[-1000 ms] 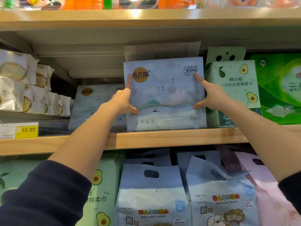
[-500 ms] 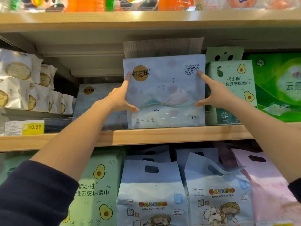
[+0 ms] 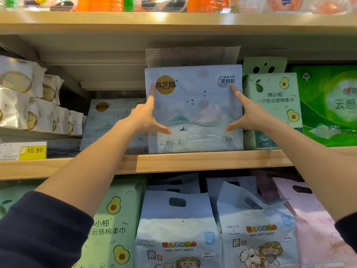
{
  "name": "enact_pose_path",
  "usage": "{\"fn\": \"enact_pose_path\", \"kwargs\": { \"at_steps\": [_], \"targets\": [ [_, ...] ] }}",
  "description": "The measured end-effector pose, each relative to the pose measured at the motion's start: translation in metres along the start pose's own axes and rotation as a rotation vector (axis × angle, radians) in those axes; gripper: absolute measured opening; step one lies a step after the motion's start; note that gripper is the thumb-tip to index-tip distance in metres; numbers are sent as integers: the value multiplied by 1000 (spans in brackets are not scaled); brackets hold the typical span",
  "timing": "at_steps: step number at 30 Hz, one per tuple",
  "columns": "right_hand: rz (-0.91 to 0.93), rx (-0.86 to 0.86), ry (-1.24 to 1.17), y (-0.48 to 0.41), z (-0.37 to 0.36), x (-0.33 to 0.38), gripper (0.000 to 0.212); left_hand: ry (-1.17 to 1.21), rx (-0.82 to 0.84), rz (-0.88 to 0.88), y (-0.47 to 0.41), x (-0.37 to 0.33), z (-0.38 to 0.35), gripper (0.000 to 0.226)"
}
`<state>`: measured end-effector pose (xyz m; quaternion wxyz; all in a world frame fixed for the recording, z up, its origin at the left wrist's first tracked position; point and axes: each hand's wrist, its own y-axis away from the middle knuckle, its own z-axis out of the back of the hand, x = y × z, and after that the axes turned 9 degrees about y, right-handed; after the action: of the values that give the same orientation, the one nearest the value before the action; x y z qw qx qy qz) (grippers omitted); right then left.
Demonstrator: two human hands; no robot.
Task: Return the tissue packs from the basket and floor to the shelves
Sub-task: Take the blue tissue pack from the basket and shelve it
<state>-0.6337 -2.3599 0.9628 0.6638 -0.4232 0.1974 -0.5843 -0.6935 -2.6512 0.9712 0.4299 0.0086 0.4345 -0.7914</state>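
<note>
The fingers are spread flat, index fingers pointing up and thumbs pointing inward, and are pressed against the front face of the tissue pack [image 3: 194,109] rather than closed around it. The left hand [image 3: 146,120] is laid on the pack's left edge and the right hand [image 3: 249,115] near its right edge. The pack is stood upright at the front of the wooden shelf [image 3: 193,161], between a matching pack [image 3: 108,118] set further back on its left and an avocado-print pack [image 3: 274,101] just beside its right. It is judged light, soft and squashy, its plastic film probably slippery. It is best taken by both side edges.
</note>
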Motion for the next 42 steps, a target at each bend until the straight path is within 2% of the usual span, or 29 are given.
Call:
{"fn": "enact_pose_path", "kwargs": {
  "at_steps": [5, 13, 42],
  "targets": [
    [9, -4, -10, -9, 2, -4, 120, -10, -24, 7, -2, -3, 5, 137],
    [-13, 16, -20, -14, -6, -13, 103, -4, -14, 37, -11, 3, -2, 127],
    [-13, -8, 7, 13, 15, 0, 102, 18, -31, -6, 16, 3, 17, 121]
  ]
}}
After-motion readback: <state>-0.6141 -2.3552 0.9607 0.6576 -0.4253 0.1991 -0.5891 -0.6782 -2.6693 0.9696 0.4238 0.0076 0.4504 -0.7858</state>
